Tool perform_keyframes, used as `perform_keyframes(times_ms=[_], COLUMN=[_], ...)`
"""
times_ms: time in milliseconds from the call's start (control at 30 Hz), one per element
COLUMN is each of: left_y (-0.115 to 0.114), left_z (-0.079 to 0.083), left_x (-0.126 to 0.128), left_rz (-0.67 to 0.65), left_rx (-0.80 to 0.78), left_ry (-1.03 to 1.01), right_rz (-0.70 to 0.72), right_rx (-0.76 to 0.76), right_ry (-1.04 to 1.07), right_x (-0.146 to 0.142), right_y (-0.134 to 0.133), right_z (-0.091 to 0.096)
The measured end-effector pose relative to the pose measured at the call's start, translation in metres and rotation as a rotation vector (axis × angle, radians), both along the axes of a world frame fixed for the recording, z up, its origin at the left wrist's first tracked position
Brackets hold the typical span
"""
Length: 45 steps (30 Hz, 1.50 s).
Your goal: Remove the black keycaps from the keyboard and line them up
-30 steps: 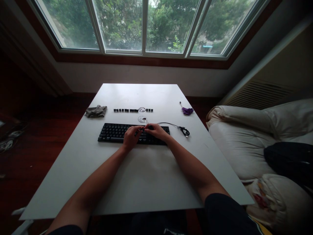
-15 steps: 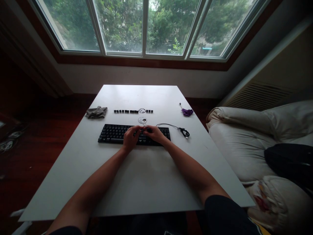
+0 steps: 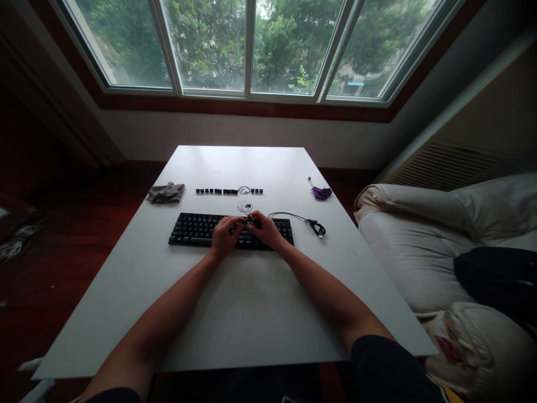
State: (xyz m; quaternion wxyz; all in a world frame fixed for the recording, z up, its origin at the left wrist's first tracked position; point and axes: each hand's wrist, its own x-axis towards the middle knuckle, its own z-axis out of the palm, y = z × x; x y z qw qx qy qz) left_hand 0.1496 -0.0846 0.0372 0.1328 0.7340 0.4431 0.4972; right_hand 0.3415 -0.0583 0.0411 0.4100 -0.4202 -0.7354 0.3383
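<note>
Head-worn view, facing forward and down, white table (image 3: 255, 313) below

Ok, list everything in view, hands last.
Table: one, white, centre
Keyboard: one, black, on the table
Cable: one, black, right of the keyboard
Small pieces: several, black, in a row beyond the keyboard
Round pieces: two, clear, one within that row, one nearer the keyboard
Crumpled cloth: one, grey, table's left edge
Crumpled item: one, purple, table's right edge
Stick: one, pale, beside the purple item
Window: one, white-framed, beyond the table
Trees: several, green, outside
Sofa: one, cream, at right
Bag-like item: one, dark, on the sofa
Left hand: one, bare, over keyboard
Right hand: one, bare, over keyboard
</note>
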Motion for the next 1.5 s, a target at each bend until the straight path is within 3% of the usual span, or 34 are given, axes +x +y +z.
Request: perform_keyframes(times_ms=[300,533,800,1000,1267,1500], left_y=[0.003,0.002,-0.002,-0.004,-0.002,-0.001], left_z=[-0.008,-0.006,-0.005,-0.003,-0.002,-0.004], left_x=[0.0,0.001,0.007,0.007,0.006,0.006], left_rz=[0.033,0.038,-0.059,-0.086,-0.083,-0.078], left_rx=[-0.007,-0.031,0.004,0.006,-0.008,-0.023], left_ry=[-0.006,0.056,0.412,0.517,0.528,0.517], right_rz=[-0.018,-0.032,-0.294,-0.426,-0.508,-0.521], right_rx=[0.06,0.139,0.071,-0.087,-0.192,-0.209], right_ry=[-0.066,-0.206,-0.31,-0.475,-0.624,-0.67], right_x=[0.002,0.012,0.055,0.071,0.058,0.054], right_y=[0.001,0.01,0.083,0.134,0.169,0.178], right_z=[0.002,0.008,0.012,-0.001,-0.014,-0.018])
